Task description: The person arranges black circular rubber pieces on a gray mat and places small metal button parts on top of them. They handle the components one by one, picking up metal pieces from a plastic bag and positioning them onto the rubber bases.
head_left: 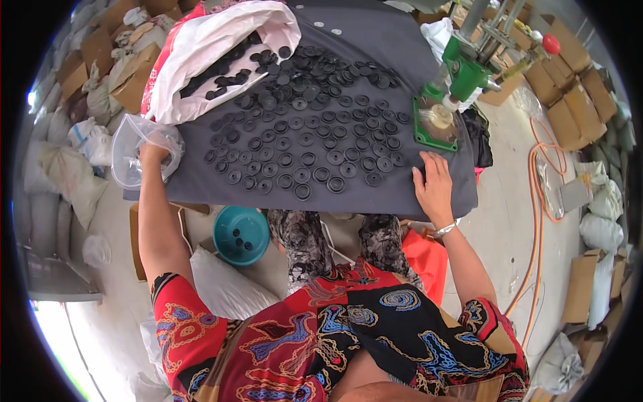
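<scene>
The left hand [154, 151] is sunk in a clear plastic bag [126, 161], its grip untellable; film snags should be avoided. The right hand [434, 184] is rested empty, fingers parted, near black round plastic discs [306, 139] on the dark-grey surface [395, 197].

1. My worktop [365, 203] is covered with smooth, dark grey cloth.
2. Around me the floor [495, 231] is pale grey, with scattered marks.
3. To my right, an orange hose [540, 231] loops and curves along it.
4. Past that I see brown cardboard boxes [581, 110] stacked together, and pale sacks [601, 231] nearer me.
5. To my left, bulging bags [41, 157] are heaped up, with open cartons [137, 77] farther ahead.
6. Strong white light [57, 348] glares at my lower left.
</scene>
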### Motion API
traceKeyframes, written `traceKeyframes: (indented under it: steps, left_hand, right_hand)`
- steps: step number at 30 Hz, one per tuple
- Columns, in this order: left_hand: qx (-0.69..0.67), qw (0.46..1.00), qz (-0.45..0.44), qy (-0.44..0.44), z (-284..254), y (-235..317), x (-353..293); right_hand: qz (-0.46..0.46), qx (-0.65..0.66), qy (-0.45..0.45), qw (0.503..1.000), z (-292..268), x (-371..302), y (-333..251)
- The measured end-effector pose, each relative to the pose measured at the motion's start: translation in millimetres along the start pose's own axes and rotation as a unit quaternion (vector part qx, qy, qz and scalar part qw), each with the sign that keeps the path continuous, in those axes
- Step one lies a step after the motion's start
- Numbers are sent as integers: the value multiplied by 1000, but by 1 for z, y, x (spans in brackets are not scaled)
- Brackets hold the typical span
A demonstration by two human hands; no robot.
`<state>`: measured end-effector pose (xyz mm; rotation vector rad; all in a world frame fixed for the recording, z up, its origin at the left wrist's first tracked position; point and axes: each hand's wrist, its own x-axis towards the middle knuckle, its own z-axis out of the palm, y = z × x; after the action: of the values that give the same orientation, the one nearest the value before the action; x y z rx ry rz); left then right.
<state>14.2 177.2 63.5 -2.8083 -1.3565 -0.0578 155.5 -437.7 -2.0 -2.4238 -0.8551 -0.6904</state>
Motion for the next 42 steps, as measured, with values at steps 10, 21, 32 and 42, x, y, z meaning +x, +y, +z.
traceKeyframes:
  steps: [10,21,32,42]
  left_hand:
    - [24,998,30,41,8,15,-12]
    - [-317,922,-42,218,48,-38,24]
    - [-917,342,-189,84,39,-65,39]
    - [-989,147,-27,20,21,-34,-59]
  right_hand:
    - [4,-8,5,1000,0,-1,3]
    - [6,12,18,1000,0,-1,0]
    - [0,22,19,1000,3,-1,-2]
    - [-23,2,23,999,7,-5,3]
